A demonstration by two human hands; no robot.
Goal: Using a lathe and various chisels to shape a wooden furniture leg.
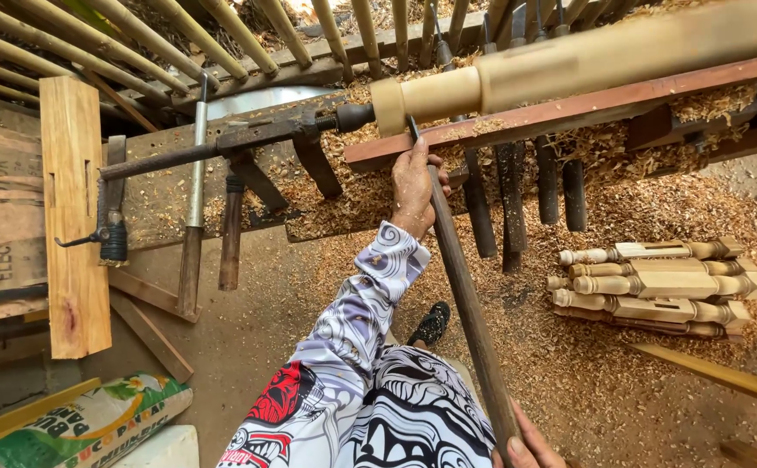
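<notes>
Right hand (526, 446), nearest the camera, gripped the long chisel's (469, 316) handle end; the left hand (413, 186) curled around it below the spinning wooden spindle (569, 65). Judging by shape, the spindle was rounded but plain, unlike the finished turned legs (656, 286) stacked below it.

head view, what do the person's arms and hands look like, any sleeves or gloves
Both hands are bare, with no gloves. The left hand comes out of a long white sleeve printed with grey and black swirls, with a red patch near the shoulder. The same pattern runs across the shirt front. Of the right hand only part shows at the bottom edge, and no sleeve is visible on that arm.
</notes>
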